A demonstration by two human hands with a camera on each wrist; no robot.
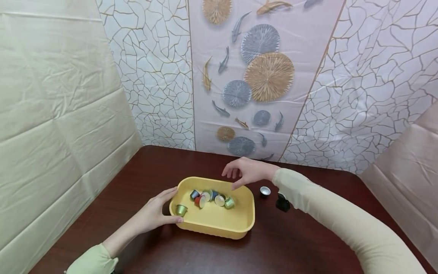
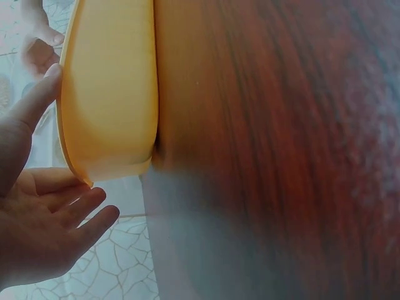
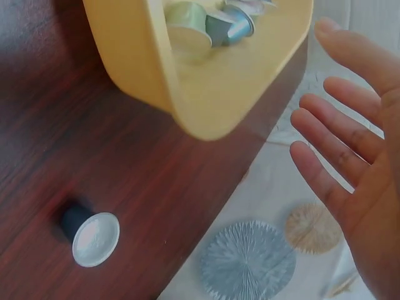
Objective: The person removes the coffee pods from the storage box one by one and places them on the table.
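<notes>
A yellow tray (image 1: 219,225) stands on the table with several coffee capsules inside, mostly clustered towards its far side. One green capsule (image 1: 181,210) lies apart by the left end. My left hand (image 1: 155,213) is at that end, fingers spread; its thumb touches the rim in the left wrist view (image 2: 37,212). Over the far right rim hovers my right hand (image 1: 248,170), holding nothing, its fingers loosely bent and apart (image 3: 369,150). A dark capsule with a silver lid (image 1: 265,191) lies on the table right of the tray, below the right wrist.
The dark wooden table (image 1: 164,163) ends at a patterned cloth backdrop (image 1: 161,68). Pale cloth walls (image 1: 61,106) rise on both sides. A small black device (image 1: 282,203) hangs under the right wrist.
</notes>
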